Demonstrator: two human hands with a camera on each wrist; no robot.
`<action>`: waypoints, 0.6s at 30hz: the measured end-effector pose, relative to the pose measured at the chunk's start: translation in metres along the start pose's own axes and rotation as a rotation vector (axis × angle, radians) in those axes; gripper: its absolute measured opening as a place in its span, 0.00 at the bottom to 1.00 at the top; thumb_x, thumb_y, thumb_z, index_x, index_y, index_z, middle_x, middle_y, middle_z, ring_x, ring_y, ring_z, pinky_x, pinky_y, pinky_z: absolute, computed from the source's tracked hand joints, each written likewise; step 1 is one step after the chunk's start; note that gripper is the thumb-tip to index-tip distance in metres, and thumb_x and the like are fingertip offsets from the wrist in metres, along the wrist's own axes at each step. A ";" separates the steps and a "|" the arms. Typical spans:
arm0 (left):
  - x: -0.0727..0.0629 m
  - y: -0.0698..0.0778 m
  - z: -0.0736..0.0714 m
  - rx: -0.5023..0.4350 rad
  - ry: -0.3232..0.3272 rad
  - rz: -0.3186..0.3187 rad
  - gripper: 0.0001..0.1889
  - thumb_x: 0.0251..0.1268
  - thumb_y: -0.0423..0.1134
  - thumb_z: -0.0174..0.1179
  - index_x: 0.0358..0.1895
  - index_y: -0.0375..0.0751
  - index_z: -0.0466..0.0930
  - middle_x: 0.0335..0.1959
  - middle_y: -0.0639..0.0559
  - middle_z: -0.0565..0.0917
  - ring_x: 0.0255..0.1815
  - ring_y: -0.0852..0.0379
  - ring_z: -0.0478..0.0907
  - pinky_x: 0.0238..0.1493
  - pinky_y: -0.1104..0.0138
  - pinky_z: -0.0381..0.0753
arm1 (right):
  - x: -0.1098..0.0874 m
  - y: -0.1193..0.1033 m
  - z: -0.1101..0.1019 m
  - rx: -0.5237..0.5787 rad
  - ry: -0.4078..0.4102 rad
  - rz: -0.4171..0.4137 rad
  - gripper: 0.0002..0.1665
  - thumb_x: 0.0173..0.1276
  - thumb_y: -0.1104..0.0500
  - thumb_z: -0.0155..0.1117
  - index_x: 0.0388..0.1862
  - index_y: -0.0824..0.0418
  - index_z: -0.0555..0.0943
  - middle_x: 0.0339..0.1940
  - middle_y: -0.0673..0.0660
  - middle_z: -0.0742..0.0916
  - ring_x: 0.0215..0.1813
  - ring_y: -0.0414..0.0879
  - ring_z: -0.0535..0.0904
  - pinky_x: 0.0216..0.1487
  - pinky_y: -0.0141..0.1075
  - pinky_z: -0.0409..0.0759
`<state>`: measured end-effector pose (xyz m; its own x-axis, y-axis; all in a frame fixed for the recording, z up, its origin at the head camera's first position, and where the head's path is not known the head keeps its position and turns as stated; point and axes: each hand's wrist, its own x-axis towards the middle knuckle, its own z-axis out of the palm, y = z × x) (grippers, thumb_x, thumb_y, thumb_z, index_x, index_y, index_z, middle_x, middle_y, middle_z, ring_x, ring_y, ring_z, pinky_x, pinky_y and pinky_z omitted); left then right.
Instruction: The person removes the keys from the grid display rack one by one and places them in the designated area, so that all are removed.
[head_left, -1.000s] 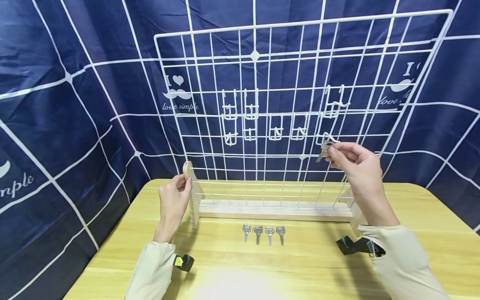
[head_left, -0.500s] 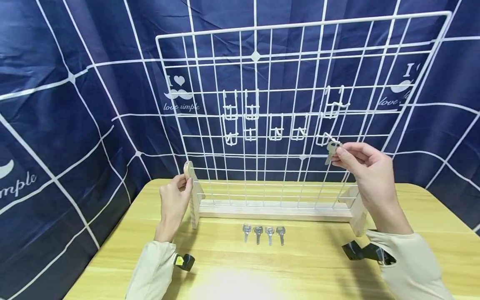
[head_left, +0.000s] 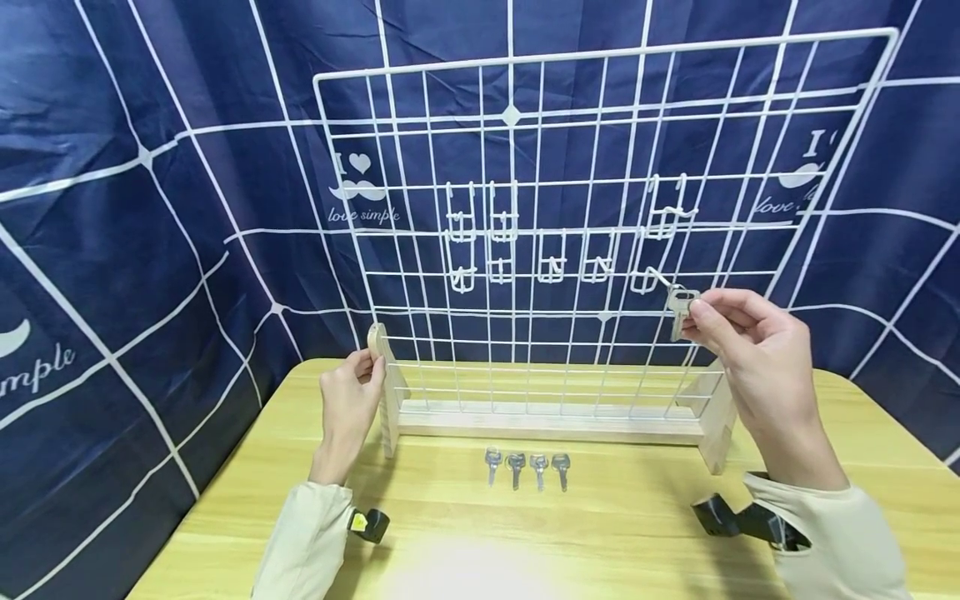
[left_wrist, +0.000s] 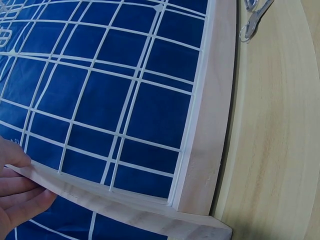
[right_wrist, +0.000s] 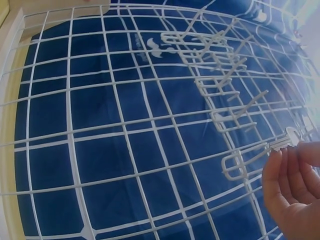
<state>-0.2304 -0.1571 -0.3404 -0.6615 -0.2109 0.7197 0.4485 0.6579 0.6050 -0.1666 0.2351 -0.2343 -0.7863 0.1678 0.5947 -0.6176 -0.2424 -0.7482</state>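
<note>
My right hand (head_left: 772, 367) pinches a silver key (head_left: 681, 310) between thumb and fingers, its blade pointing down in the head view. The key's head lies right at the tip of the lower right white hook (head_left: 647, 280). In the right wrist view the key (right_wrist: 286, 141) shows its toothed edge just beyond that hook (right_wrist: 235, 166). My left hand (head_left: 349, 400) grips the top of the wooden side support (head_left: 377, 340) of the white wire grid rack (head_left: 525, 308). In the left wrist view, its fingers (left_wrist: 30, 200) wrap the wooden edge.
Several loose keys (head_left: 538, 471) lie in a row on the wooden table (head_left: 600, 525) before the rack's wooden crossbar (head_left: 547, 423). More white hooks (head_left: 502, 225) hang on the grid, some sticking out towards me. A dark blue curtain (head_left: 247, 275) with white lines stands behind.
My right hand has drawn the key rightward and slightly down, from closer in on the lower right hook to its tip. The left hand keeps its grip on the support.
</note>
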 end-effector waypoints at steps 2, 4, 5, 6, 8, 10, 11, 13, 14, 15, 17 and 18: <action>0.000 -0.001 0.000 -0.001 -0.002 -0.004 0.08 0.60 0.25 0.61 0.38 0.19 0.81 0.33 0.30 0.85 0.32 0.40 0.86 0.35 0.53 0.86 | -0.002 0.000 0.000 0.021 0.000 -0.002 0.06 0.64 0.77 0.59 0.39 0.73 0.81 0.32 0.58 0.87 0.34 0.45 0.85 0.41 0.31 0.84; -0.001 -0.001 0.000 -0.001 -0.005 -0.008 0.08 0.60 0.25 0.61 0.38 0.19 0.81 0.33 0.30 0.85 0.32 0.40 0.86 0.35 0.53 0.86 | -0.004 -0.001 -0.001 0.041 0.001 -0.004 0.07 0.64 0.77 0.58 0.39 0.74 0.80 0.32 0.59 0.87 0.34 0.45 0.84 0.41 0.31 0.84; -0.001 -0.001 0.000 -0.002 -0.007 -0.008 0.08 0.60 0.25 0.61 0.38 0.19 0.81 0.33 0.30 0.85 0.32 0.40 0.86 0.35 0.53 0.86 | -0.005 -0.001 -0.001 0.048 0.001 -0.006 0.07 0.64 0.78 0.58 0.39 0.74 0.80 0.32 0.59 0.87 0.34 0.45 0.84 0.41 0.31 0.84; -0.001 -0.001 0.000 0.000 -0.007 -0.009 0.08 0.60 0.25 0.61 0.38 0.19 0.81 0.33 0.30 0.85 0.32 0.40 0.86 0.35 0.53 0.86 | -0.006 -0.001 -0.001 0.049 0.000 -0.008 0.07 0.64 0.78 0.58 0.39 0.74 0.80 0.33 0.59 0.87 0.34 0.45 0.84 0.41 0.31 0.84; -0.001 0.000 0.000 0.003 -0.008 -0.010 0.08 0.60 0.26 0.61 0.38 0.19 0.81 0.33 0.31 0.85 0.32 0.40 0.86 0.35 0.53 0.86 | -0.007 -0.001 -0.002 0.053 -0.002 -0.007 0.08 0.64 0.78 0.57 0.39 0.75 0.80 0.33 0.59 0.87 0.34 0.45 0.84 0.40 0.31 0.84; -0.001 0.000 0.000 0.008 -0.007 -0.008 0.08 0.60 0.26 0.61 0.37 0.19 0.81 0.32 0.31 0.85 0.32 0.40 0.86 0.35 0.53 0.86 | -0.008 -0.001 -0.003 0.052 -0.006 -0.002 0.08 0.63 0.79 0.57 0.39 0.74 0.80 0.33 0.59 0.87 0.34 0.45 0.84 0.40 0.31 0.84; -0.001 0.000 -0.001 0.010 -0.007 -0.007 0.08 0.60 0.26 0.61 0.37 0.20 0.81 0.32 0.31 0.85 0.32 0.41 0.86 0.35 0.53 0.86 | -0.008 -0.001 -0.004 0.047 -0.007 0.000 0.08 0.63 0.79 0.57 0.39 0.74 0.80 0.33 0.59 0.87 0.34 0.45 0.84 0.40 0.31 0.84; -0.001 0.000 0.000 0.012 -0.007 -0.003 0.08 0.59 0.26 0.61 0.37 0.20 0.81 0.32 0.31 0.85 0.31 0.41 0.86 0.35 0.53 0.86 | -0.009 0.001 -0.005 0.032 -0.010 0.010 0.08 0.63 0.79 0.57 0.39 0.73 0.81 0.32 0.59 0.87 0.33 0.45 0.84 0.40 0.31 0.84; -0.001 0.000 0.000 0.015 -0.006 -0.002 0.08 0.59 0.26 0.61 0.37 0.20 0.81 0.32 0.32 0.85 0.31 0.41 0.86 0.34 0.53 0.86 | -0.010 0.002 -0.006 0.018 -0.013 0.016 0.08 0.63 0.78 0.58 0.39 0.73 0.81 0.32 0.58 0.87 0.33 0.44 0.84 0.40 0.31 0.84; -0.001 0.000 0.000 0.014 -0.006 -0.001 0.08 0.59 0.26 0.61 0.37 0.20 0.81 0.32 0.32 0.85 0.31 0.41 0.86 0.34 0.53 0.86 | -0.011 0.003 -0.006 0.008 -0.016 0.023 0.08 0.63 0.78 0.58 0.39 0.73 0.81 0.32 0.58 0.87 0.33 0.44 0.84 0.40 0.31 0.84; -0.001 -0.001 0.000 0.012 -0.006 0.002 0.08 0.60 0.25 0.61 0.37 0.20 0.81 0.32 0.32 0.85 0.31 0.41 0.86 0.34 0.53 0.86 | -0.013 0.006 -0.008 -0.017 -0.020 0.034 0.08 0.63 0.78 0.59 0.39 0.72 0.81 0.32 0.57 0.87 0.33 0.44 0.85 0.39 0.31 0.85; -0.001 -0.001 0.000 0.009 -0.006 0.004 0.08 0.60 0.25 0.61 0.37 0.20 0.81 0.32 0.31 0.85 0.31 0.41 0.86 0.34 0.53 0.86 | -0.014 0.009 -0.009 -0.026 -0.025 0.042 0.08 0.63 0.77 0.59 0.39 0.72 0.81 0.32 0.57 0.87 0.32 0.44 0.85 0.39 0.31 0.85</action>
<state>-0.2305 -0.1577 -0.3414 -0.6632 -0.2042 0.7201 0.4457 0.6652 0.5991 -0.1612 0.2393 -0.2514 -0.8110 0.1338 0.5696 -0.5846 -0.2242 -0.7797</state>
